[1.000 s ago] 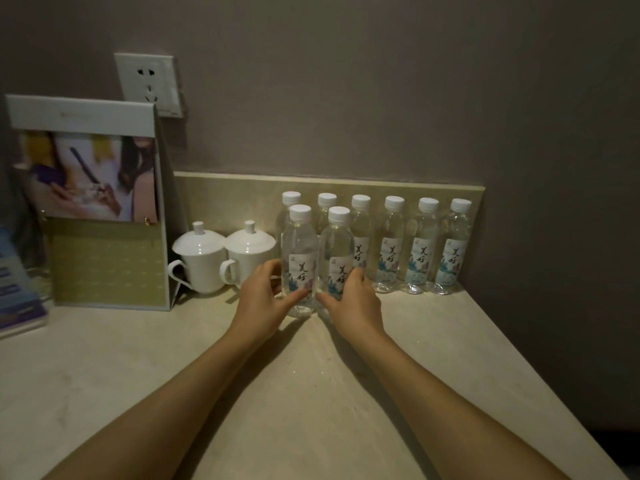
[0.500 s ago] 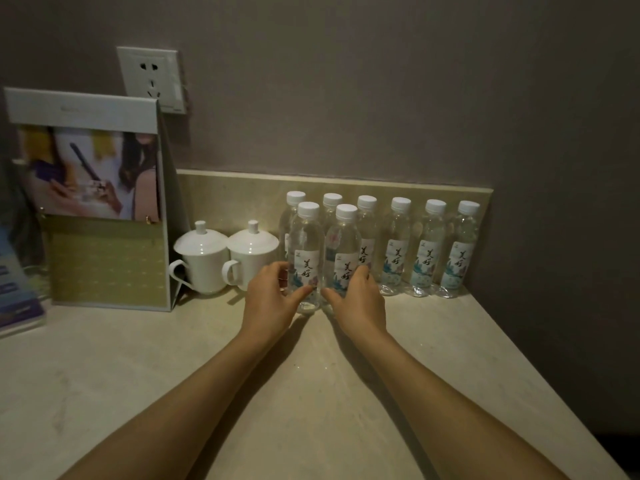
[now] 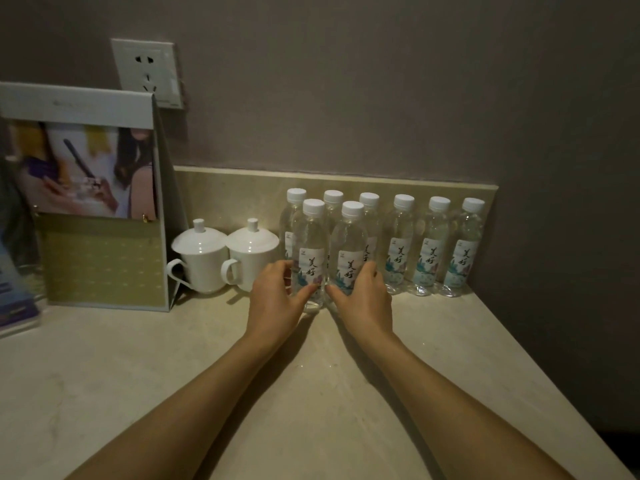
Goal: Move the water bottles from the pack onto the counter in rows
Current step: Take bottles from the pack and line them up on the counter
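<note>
Several clear water bottles with white caps stand in a back row (image 3: 431,244) along the beige backsplash. Two more stand in front of that row, side by side and upright on the counter (image 3: 311,393). My left hand (image 3: 277,303) grips the lower part of the front left bottle (image 3: 310,244), thumb on its front and fingers round its left side. My right hand (image 3: 363,301) grips the front right bottle (image 3: 349,247) low down in the same way. The pack is not in view.
Two white lidded cups (image 3: 225,254) stand just left of the bottles. A standing card holder with a photo (image 3: 86,202) and a brochure (image 3: 15,299) fill the left side. A wall socket (image 3: 147,72) is above. The counter's right edge runs diagonally beside a dark wall.
Both hands have slid the two front bottles slightly back, closer to the rear row. The grips look the same.
</note>
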Motion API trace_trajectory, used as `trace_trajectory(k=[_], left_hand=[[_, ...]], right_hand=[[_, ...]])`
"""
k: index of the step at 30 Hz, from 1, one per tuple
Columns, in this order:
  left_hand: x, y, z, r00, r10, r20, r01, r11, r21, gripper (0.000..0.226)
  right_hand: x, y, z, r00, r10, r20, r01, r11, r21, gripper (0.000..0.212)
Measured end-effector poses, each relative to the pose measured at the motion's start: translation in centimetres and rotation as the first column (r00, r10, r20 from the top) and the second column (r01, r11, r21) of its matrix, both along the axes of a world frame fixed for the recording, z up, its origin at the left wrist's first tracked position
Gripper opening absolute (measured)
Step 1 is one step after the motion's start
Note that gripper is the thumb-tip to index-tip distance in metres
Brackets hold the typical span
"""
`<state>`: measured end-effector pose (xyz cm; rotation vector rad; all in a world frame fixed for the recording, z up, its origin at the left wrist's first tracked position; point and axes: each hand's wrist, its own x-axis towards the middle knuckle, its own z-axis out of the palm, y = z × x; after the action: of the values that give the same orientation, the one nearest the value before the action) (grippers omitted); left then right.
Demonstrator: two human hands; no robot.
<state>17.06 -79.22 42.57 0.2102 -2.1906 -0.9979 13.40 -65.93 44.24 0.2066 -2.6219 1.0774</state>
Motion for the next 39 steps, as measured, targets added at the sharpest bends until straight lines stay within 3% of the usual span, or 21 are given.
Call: trace_trajectory(k=[6,13,23,39], left_hand=[[-0.5,0.2,0.0,1.000,-0.004,0.010,0.004,1.000,-0.003,0.049],[-0.8,0.2,-0.1,1.000,-0.004,0.020,0.005,1.000,-0.016,0.047],[-0.7,-0.1,0.0,0.998,-0.047,0.031,0.047,0.999,-0.005,0.047],[-0.4,-0.1,0.0,0.997,-0.068,0.029,0.068,0.998,-0.007,0.049]], right_hand=[[-0.4,0.2,-0.1,1.000,-0.005,0.002,0.005,1.000,0.019,0.064],[-0.6,0.3,-0.1,0.997,0.059,0.052,-0.062,0.996,0.070,0.075],[-0.5,0.9,0.0,0.990,0.126,0.058,-0.127,0.992,0.013,0.065],[0.1,0.6,0.0,0.999,0.036,0.034,-0.037,0.999,0.013,0.053]])
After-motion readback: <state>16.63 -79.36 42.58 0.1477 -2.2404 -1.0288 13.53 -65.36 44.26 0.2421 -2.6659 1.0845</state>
